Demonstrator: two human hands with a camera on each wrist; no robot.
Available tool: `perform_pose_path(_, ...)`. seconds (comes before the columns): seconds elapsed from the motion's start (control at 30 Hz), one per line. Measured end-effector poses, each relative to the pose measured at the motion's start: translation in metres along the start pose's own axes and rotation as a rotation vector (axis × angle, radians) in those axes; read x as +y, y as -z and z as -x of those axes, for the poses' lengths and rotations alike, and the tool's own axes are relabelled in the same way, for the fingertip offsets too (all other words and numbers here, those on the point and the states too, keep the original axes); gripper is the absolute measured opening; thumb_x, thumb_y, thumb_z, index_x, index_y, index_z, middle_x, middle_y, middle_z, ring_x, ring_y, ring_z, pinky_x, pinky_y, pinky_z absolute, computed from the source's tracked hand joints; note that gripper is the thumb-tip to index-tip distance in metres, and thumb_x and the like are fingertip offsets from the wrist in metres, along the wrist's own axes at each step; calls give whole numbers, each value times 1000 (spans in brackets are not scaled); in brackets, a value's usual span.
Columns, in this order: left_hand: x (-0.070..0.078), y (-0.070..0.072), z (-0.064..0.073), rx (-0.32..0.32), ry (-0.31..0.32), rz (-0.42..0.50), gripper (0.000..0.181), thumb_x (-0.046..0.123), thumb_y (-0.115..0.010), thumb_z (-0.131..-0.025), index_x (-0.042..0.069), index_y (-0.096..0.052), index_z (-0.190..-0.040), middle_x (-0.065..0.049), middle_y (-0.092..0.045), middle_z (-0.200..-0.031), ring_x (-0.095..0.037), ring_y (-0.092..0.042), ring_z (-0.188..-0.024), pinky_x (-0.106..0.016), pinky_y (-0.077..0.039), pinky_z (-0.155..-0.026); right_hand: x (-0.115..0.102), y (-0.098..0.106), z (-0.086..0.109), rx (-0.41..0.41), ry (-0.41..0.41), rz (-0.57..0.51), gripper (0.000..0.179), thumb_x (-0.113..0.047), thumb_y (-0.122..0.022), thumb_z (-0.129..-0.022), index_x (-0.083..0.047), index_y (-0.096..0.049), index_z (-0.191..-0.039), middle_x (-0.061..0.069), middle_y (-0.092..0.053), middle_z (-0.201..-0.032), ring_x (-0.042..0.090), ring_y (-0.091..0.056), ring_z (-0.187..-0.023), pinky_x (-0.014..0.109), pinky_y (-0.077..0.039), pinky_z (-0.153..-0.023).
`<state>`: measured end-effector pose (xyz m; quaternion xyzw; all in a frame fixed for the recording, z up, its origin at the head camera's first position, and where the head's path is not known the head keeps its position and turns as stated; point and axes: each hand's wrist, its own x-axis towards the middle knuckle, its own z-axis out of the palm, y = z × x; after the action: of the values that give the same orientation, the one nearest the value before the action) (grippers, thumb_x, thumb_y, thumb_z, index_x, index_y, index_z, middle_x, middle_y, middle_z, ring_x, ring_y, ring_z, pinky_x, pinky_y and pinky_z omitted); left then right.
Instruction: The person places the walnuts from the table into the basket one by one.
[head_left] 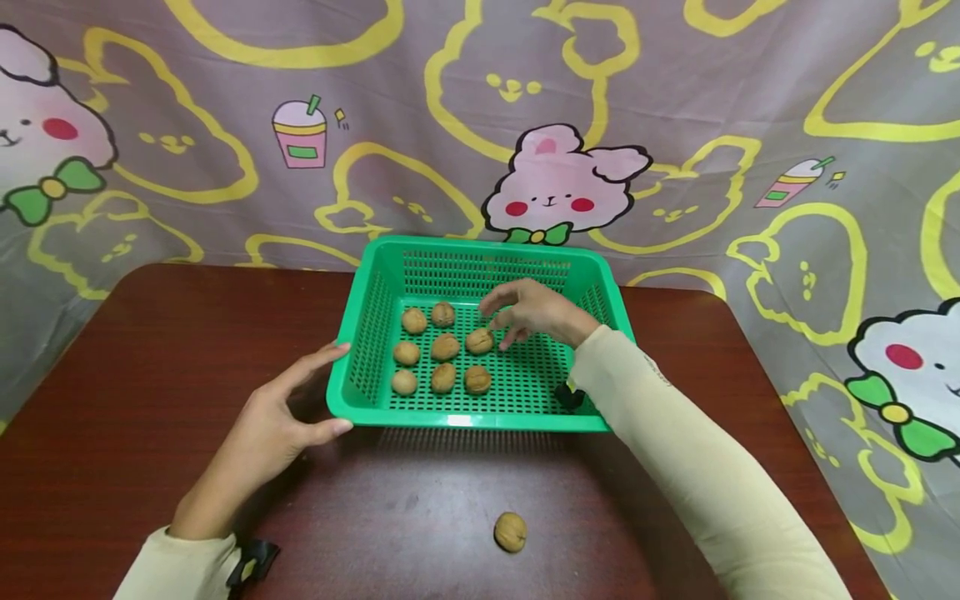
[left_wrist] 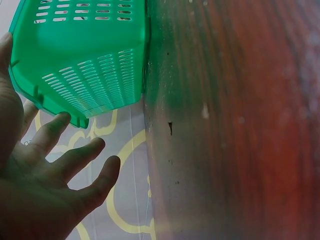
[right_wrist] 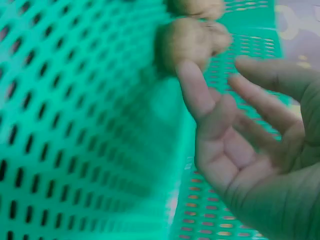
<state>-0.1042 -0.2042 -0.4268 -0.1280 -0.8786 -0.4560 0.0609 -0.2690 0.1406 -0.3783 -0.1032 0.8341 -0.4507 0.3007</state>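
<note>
A green plastic basket (head_left: pixel 459 421) holds several walnuts (head_left: pixel 444 347) in rough rows on its slotted floor. My right hand (head_left: pixel 532 310) reaches inside over the right part, fingers loosely bent and holding nothing. One of its fingertips is right at a walnut (right_wrist: pixel 187 45) in the right wrist view, which is blurred. At the basket's left side, my left hand (head_left: pixel 272 421) spreads its thumb and fingers against the rim near the front corner. In the left wrist view, the lower fingers (left_wrist: pixel 80 160) extend loosely beside the basket wall.
A single walnut (head_left: pixel 511 532) lies on the dark red-brown table (head_left: pixel 405 508) in front of the basket. Behind the table hangs a cartoon-printed cloth (head_left: pixel 420 108). Dark wrist straps sit on both sleeves; the right one overlaps the basket's inside.
</note>
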Motion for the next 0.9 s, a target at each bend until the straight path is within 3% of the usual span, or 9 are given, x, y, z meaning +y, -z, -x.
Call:
perform_pose_path(0.07, -1, 0, 0, -1, 0, 4, 86, 17, -94, -78, 30, -53, -153, -4, -53, -159, 12, -42, -138, -25, -45, -109, -3, 4, 5, 47, 14, -29, 36, -11, -63, -105, -4, -62, -139, 15, -61, -145, 32, -77, -89, 47, -56, -88)
perform_pose_path(0.23, 0, -1, 0, -9, 12, 9, 86, 18, -94, -79, 31, -53, -154, -4, -53, -159, 4, -44, -142, -55, -45, -108, -11, 11, 23, 114, 72, -53, 32, -20, -63, -106, -7, -66, -134, 15, -61, -145, 36, -77, -96, 45, -56, -89)
perform_pose_path(0.3, 0, -1, 0, -8, 13, 11, 86, 18, -93, -79, 31, -53, -154, -4, -53, -159, 1, -44, -142, -59, -45, -108, -16, 11, 32, 117, 94, -37, 28, -21, -64, -105, -10, -68, -131, 13, -62, -143, 37, -77, -98, 40, -57, -86)
perform_pose_path(0.5, 1, -1, 0, -6, 13, 9, 87, 18, -94, -78, 30, -53, -154, -5, -54, -158, 2, -45, -141, -61, -44, -108, -35, 11, 72, 129, 150, 38, 22, -22, -70, -101, -17, -74, -122, 2, -66, -135, 31, -79, -90, 35, -58, -78)
perform_pose_path(0.63, 2, -1, 0, -10, 22, 14, 86, 19, -94, -78, 31, -53, -154, -5, -54, -158, -7, -47, -144, -62, -43, -109, -40, 9, 105, 113, 177, 100, 22, -19, -69, -101, -18, -74, -123, 3, -71, -126, 28, -77, -84, 35, -57, -73)
perform_pose_path(0.77, 2, 0, 0, -15, 29, 14, 86, 20, -93, -79, 32, -52, -154, -4, -53, -159, -14, -47, -145, -62, -43, -110, -32, -1, 137, 71, 203, 130, 26, -19, -70, -100, -21, -73, -126, 5, -78, -105, 26, -76, -81, 37, -58, -79)
perform_pose_path(0.9, 2, 1, 0, -10, 22, -6, 87, 20, -94, -78, 32, -53, -154, -3, -53, -159, -6, -46, -144, -52, -45, -112, -13, -19, 165, 39, 240, 61, 29, -14, -66, -100, -20, -72, -129, 6, -78, -89, 29, -76, -84, 38, -60, -81)
